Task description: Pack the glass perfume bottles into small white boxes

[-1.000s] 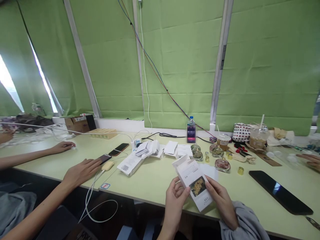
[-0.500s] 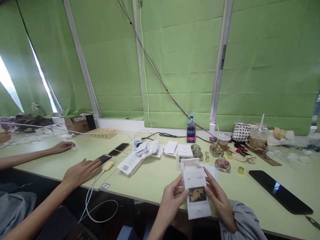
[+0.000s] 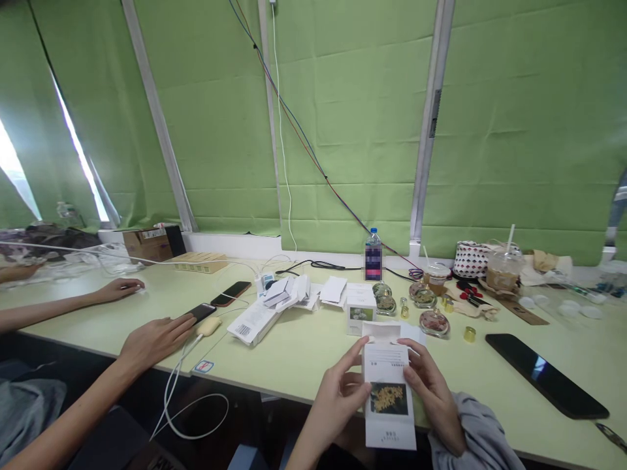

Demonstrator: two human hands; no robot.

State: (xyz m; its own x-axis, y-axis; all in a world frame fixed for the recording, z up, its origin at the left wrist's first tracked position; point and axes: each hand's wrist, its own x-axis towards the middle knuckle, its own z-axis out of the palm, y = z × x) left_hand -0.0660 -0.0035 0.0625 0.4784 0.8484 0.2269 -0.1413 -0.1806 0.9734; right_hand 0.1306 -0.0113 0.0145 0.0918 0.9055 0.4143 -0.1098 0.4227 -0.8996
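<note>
Between my two hands is a white cardboard box [image 3: 388, 427] with a photo of yellow flowers and a flap standing up at its far end. My left hand [image 3: 337, 390] grips its left side, thumb at the photo's edge. On the right side, my right hand [image 3: 431, 385] holds it with fingers near the flap end. The box is over the table's front edge. Just beyond it stands another white box [image 3: 361, 313] with a small flower photo. Several round glass jars [image 3: 435, 323] with dried contents sit to its right.
Flattened white cartons [image 3: 259, 320] are piled left of centre. A co-worker's hand [image 3: 159, 336] rests by a phone [image 3: 200, 312] at the left. A large black phone [image 3: 543, 375] lies at right. Behind stand a bottle [image 3: 373, 256] and a drink cup [image 3: 504, 271].
The held box has tipped so its printed face shows more fully and its near end sits lower. My left fingers have shifted up towards the flap end. The view has shifted slightly.
</note>
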